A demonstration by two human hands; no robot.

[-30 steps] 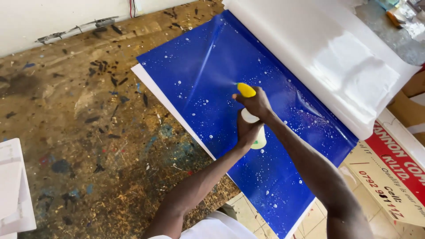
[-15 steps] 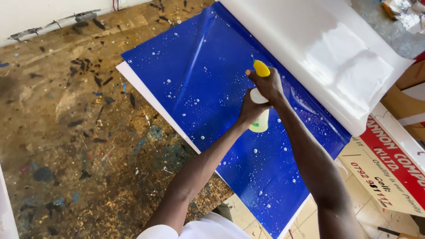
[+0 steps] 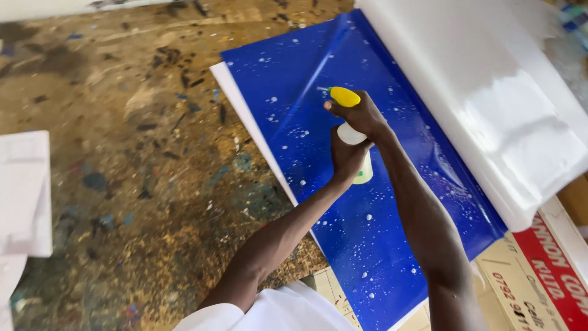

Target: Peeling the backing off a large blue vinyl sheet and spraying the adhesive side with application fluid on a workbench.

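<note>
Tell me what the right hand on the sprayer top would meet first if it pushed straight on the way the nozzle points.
Probably the blue sheet: the right hand aims the yellow spray head up-left over it, height above it unclear.

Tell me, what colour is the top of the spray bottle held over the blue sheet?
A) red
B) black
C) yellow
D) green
C: the spray bottle has a yellow top under the right hand, while the left hand grips its pale body.
</note>
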